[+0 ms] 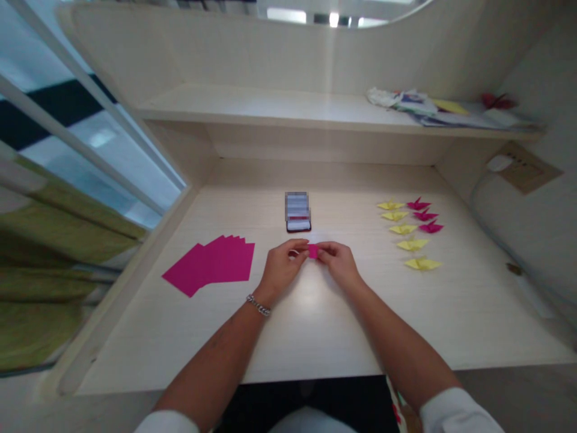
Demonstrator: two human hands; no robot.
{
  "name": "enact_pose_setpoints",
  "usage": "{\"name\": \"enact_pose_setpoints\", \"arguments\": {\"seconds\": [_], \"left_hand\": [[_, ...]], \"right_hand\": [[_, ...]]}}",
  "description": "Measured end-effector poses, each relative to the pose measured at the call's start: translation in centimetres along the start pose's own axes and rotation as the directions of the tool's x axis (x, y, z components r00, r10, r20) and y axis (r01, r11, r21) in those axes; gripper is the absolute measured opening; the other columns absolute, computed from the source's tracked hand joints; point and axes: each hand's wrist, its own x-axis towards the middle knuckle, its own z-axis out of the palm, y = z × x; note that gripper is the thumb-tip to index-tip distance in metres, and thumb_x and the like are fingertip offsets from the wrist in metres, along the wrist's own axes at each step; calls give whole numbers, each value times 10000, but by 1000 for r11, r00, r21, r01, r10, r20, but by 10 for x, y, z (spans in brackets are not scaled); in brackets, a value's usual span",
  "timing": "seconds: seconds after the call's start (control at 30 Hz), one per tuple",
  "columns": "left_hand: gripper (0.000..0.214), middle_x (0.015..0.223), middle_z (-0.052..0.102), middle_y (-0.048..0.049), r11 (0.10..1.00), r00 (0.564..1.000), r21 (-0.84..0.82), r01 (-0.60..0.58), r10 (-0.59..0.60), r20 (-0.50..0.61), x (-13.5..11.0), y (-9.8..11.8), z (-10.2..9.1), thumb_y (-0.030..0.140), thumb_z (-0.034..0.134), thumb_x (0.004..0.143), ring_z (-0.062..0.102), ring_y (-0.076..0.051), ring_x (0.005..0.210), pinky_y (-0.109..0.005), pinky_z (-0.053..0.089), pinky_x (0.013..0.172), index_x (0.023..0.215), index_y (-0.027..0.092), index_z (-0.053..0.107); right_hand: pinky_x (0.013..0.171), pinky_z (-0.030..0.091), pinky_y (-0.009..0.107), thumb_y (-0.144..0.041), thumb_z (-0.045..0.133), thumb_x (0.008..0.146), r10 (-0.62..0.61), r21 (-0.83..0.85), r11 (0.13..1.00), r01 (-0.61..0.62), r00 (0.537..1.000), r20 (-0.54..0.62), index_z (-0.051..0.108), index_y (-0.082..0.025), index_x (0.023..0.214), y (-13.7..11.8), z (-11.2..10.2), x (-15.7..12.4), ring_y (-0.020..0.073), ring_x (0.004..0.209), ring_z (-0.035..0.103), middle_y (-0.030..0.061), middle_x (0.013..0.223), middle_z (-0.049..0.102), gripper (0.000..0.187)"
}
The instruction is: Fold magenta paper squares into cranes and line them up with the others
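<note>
Left hand: the left hand (282,264) sits low over the desk, thumb and fingertips closed on the left edge of the folded pink paper (314,251); a bracelet (258,305) circles the wrist.
Right hand: the right hand (338,260) mirrors it, fingers pinched shut on the right edge of the same piece.
Item in hand: the folded pink paper is small and compact, held between both hands just above the desk (315,337), near its middle and just in front of the phone (298,218).
Step in hand: by the look of it, a crease is being pressed or tightened in an already much-folded piece; which fold it is cannot be told at this size.
Next move calls for: in my judgement, a firm pinch on both sides, edges kept square, and little force, since the piece is thin and tiny.
Stock: a fan of flat pink sheets (211,263) lies to the left, well apart from the hands.
Finished pieces: five yellow cranes (408,231) and three pink cranes (424,215) stand in two rows to the right.
Upper shelf: loose papers (428,105) lie at the shelf's right end.
</note>
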Motion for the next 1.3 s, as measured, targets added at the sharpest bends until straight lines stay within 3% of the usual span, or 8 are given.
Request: {"name": "enact_pose_setpoints", "arguments": {"seconds": [0.1,0.2,0.3,0.5,0.77,1.3], "left_hand": [[289,1046,674,-87,999,997,51,-5,9,-72,4,-1,-4,321,675,753,639,-192,882,-326,531,761,1007,184,680],[212,917,704,-71,997,998,-52,50,-48,41,8,-3,-5,302,657,762,649,-176,811,-309,528,748,921,168,700],[173,785,710,-57,985,990,-119,126,-118,71,12,0,-2,276,659,748,641,-160,693,-287,530,668,855,149,705],[147,713,693,-55,942,970,-264,206,-160,186,20,9,-2,234,688,704,621,-132,611,-250,517,597,802,125,690],[93,641,662,-15,900,949,-321,296,-240,202,10,-4,3,127,667,652,591,-104,555,-225,498,562,744,131,681],[63,620,648,-5,913,975,-348,211,-170,145,3,10,0,147,636,660,588,-120,563,-242,495,564,709,153,676]], "right_hand": [[653,514,294,-322,707,649,75,117,990,-80,996,42,692,-148,823,-4,2,-1,152,648,630,52,754,707,246],[621,510,279,-327,728,622,107,152,981,-117,991,76,686,-145,800,-9,5,-2,136,614,614,48,732,697,258],[575,493,263,-328,713,636,99,82,991,-107,991,95,681,-143,773,-14,5,2,123,565,588,41,683,679,233],[561,453,250,-285,698,659,-60,-156,984,86,985,163,699,-153,774,-25,-7,11,125,572,576,32,676,679,176],[518,443,237,-194,683,600,29,-74,997,-15,981,191,702,-155,731,-11,-9,8,115,510,554,3,584,654,138],[525,462,260,-233,702,608,-27,-30,999,31,989,144,725,-175,732,-30,-7,-9,129,510,557,15,592,663,139]]}}
